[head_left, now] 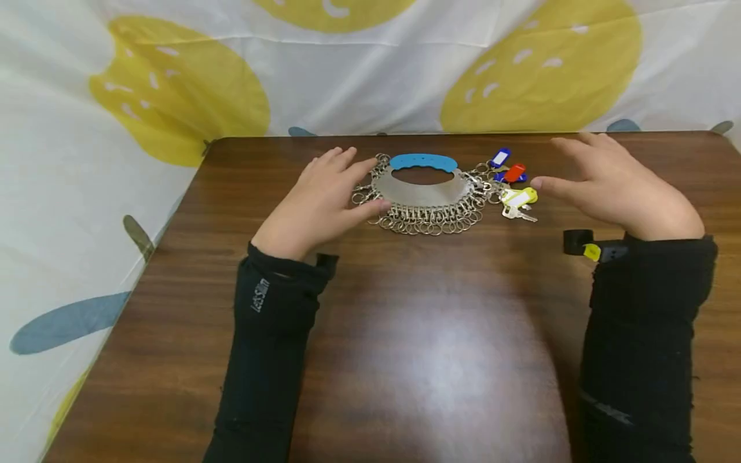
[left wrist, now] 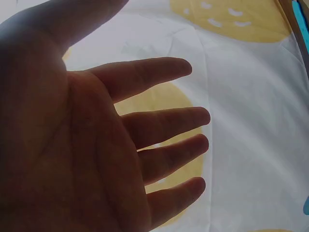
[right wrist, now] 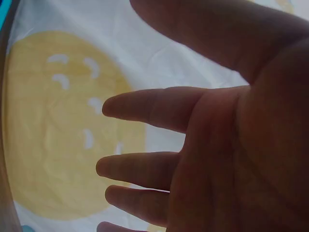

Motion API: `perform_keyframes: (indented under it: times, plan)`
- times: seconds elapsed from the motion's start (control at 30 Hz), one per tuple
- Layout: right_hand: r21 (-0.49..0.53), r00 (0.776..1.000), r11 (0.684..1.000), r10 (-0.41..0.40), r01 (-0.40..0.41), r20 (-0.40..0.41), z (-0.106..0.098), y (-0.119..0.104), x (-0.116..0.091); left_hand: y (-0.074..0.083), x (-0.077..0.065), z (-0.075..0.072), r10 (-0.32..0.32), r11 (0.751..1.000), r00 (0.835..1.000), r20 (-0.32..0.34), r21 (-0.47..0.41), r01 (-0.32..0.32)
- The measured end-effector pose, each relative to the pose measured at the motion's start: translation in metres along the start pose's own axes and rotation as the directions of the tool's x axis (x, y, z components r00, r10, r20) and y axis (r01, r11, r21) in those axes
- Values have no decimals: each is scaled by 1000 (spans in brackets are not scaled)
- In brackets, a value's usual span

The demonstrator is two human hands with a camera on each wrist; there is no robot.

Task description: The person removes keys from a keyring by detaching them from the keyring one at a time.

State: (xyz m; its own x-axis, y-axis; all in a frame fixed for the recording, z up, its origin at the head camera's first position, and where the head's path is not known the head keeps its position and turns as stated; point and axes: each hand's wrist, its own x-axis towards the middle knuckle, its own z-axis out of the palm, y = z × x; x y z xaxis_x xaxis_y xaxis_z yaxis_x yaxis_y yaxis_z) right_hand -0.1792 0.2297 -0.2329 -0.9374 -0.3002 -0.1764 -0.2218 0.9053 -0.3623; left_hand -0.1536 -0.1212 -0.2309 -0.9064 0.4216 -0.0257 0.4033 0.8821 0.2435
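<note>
- Left hand (head_left: 315, 206) and right hand (head_left: 622, 183): spread wide, holding nothing.
- Blue-handled metal key holder (head_left: 422, 193) lies between them on the tabletop (head_left: 405, 360).
- Tagged keys (head_left: 518, 197) cluster at its right; front rings (head_left: 437, 226) look unfilled.

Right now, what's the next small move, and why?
Probably ease the right grip inward to the yellow-and-white plastic key tag: in the head view its thumb appears close to that tag, and the right wrist view shows the palm holding nothing. The tag lies beside the silver-coloured, ring-fringed metal plate.
</note>
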Motion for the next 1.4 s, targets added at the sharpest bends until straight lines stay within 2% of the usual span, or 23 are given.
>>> perform_keyframes:
  times: [0.13,0.3,0.4,0.5,0.67,0.9,1.07,1.3,1.4]
  plan:
    - [-25,999,999,33,-33,17,1,16,7,5,8,5,-11,1000,1000,20,14,11]
    - [-21,997,999,50,-49,57,1,38,19,16,32,15,1,999,998,67,50,-4]
    - [-32,996,999,41,-39,77,9,50,29,23,44,27,-15,997,995,101,71,8]
    - [-60,996,998,29,-24,87,21,67,32,35,53,38,-26,998,991,132,64,18]
    - [-125,995,992,13,-1,95,28,102,43,60,68,46,-21,999,992,121,34,17]
    - [-330,990,940,-53,93,127,29,149,87,84,88,56,-53,998,989,136,-10,55]
    - [-386,990,913,-107,132,87,22,153,105,94,95,60,-43,998,989,140,-48,51]
    - [-503,993,857,-112,112,30,6,157,107,110,106,57,-20,998,994,110,-55,27]
    - [-538,995,837,-93,102,44,5,164,106,117,110,56,-4,997,994,108,-72,12]
